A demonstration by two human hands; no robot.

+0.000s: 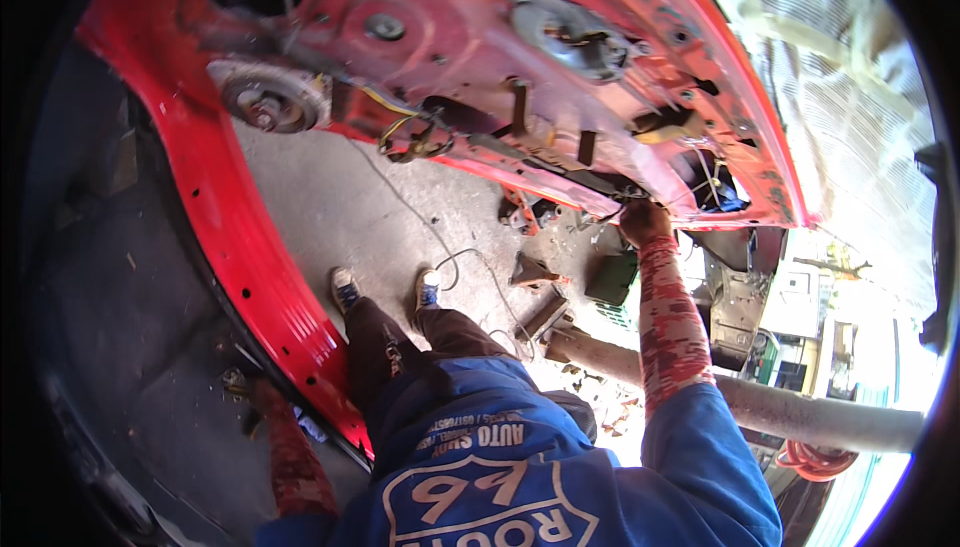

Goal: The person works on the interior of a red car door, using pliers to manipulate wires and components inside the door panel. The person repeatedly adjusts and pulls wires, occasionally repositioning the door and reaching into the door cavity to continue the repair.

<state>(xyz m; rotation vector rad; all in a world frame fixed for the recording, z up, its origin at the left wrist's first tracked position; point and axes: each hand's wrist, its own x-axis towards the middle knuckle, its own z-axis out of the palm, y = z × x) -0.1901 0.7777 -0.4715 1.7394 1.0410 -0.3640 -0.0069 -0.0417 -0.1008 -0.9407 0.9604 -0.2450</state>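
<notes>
Overhead spans a red car body panel (470,27), its stripped inner side facing me, with cut-outs, bolts and loose wires. My right hand (645,223) reaches up to the panel's lower right edge, its fingers curled in by a dark slot and some wires. What it grips there is hidden. My left hand (264,394) is low at the left, in deep shade beside the red curved body frame (240,247). A small metallic thing (235,382) shows next to that hand. The fingers are too dark to make out.
A round speaker-like part (268,105) and yellow wiring (400,125) hang at the panel's left. A thin cable (440,237) trails over the concrete floor by my shoes. Metal stands (535,272), a green crate (612,282) and a thick pipe (800,414) lie to the right.
</notes>
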